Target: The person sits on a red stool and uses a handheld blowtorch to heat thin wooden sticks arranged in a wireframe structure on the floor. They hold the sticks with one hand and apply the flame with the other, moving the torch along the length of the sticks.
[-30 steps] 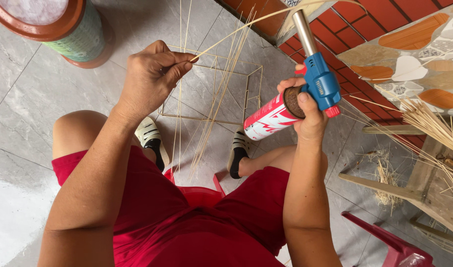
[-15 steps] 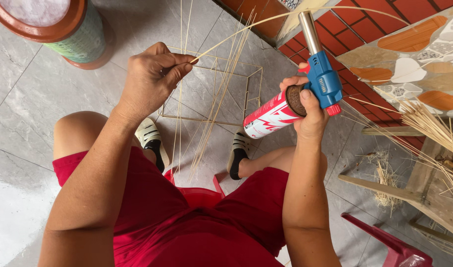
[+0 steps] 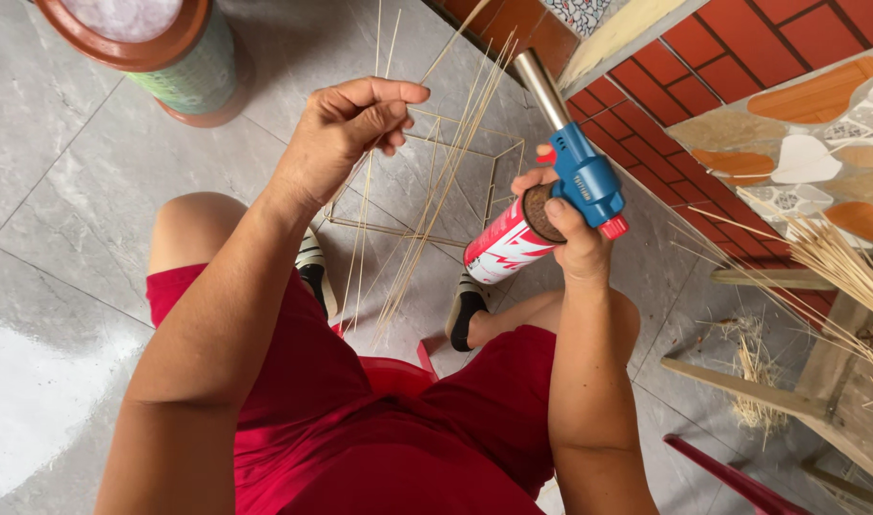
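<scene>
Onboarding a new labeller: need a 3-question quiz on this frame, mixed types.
1. True or false: the right hand holds a blue-headed torch on a red and white gas can.
2. What does the left hand pinch? A) thin straw-coloured sticks B) a paintbrush C) a metal spoon
3. Fill in: a frame of thin sticks lies on the grey ____ floor by the person's feet.

Key: 1 true; 2 A, the thin sticks; 3 tiled.
</scene>
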